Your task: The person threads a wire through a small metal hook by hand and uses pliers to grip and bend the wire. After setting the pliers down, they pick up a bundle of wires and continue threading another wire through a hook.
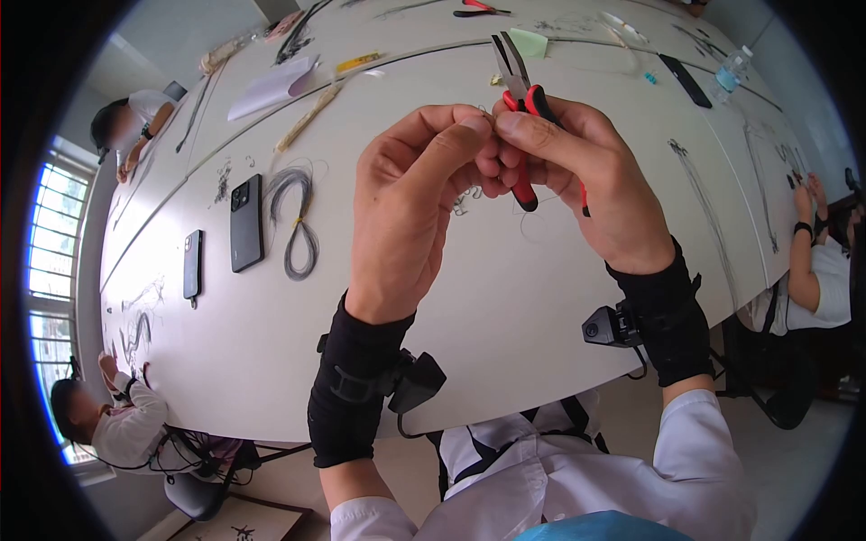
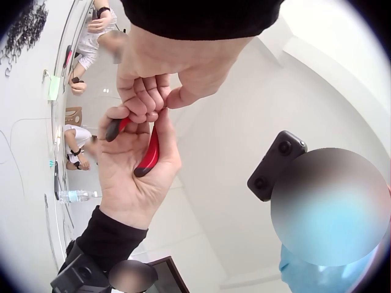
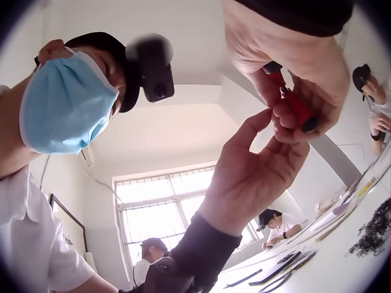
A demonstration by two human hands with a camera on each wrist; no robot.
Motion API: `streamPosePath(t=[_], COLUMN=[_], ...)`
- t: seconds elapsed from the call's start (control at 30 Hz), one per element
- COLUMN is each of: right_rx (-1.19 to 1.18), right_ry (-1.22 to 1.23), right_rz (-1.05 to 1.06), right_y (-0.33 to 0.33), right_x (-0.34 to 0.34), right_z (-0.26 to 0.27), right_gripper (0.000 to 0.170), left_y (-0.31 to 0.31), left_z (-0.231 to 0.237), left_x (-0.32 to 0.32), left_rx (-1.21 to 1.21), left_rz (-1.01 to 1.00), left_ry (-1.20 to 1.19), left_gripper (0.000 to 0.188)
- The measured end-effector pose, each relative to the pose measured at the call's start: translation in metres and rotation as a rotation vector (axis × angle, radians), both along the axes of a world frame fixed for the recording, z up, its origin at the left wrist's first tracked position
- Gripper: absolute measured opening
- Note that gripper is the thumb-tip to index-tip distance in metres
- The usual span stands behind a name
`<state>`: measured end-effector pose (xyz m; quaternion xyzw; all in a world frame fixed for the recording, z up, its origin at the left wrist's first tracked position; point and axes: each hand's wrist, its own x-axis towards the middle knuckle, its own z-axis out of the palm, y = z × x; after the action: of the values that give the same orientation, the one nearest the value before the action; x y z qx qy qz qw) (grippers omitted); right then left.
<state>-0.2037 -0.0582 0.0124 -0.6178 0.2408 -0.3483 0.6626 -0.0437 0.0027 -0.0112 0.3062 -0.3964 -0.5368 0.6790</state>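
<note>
Currently, my right hand (image 1: 591, 162) is gripping red-and-black-handled metal pliers (image 1: 517, 79), tips pointing toward twelve o'clock, my left hand (image 1: 403, 203) pinching a tiny indistinct piece (image 1: 485, 112).

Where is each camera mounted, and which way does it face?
Head: worn on the head, facing forward-down over the table; shows left hand, right hand, shirt.
Left wrist: on that wrist, looking past its hand at the right hand and mask.
Right wrist: likewise, toward the left hand and window.
All share both hands and pliers.
</note>
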Motion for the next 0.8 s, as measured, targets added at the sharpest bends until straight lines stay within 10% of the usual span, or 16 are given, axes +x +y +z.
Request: streamPosePath(t=[0.37,0.8], right_rx=[0.245,-0.053], right_ry=[-0.069,0.058], right_rz=[0.134,-0.137], right_y=[-0.014,0.005], right_x=[-0.004,0.001], right_z=[-0.009,-0.005], right_gripper=[0.027,0.027], left_y=[0.003,-0.001], left_z=[0.007,0.003], left_x=[0.000,0.004], left_rx=[0.078,0.030], left_rz=[0.043,0.104], left_ry=[-0.019,-0.133], left_gripper=[0.017,0.021])
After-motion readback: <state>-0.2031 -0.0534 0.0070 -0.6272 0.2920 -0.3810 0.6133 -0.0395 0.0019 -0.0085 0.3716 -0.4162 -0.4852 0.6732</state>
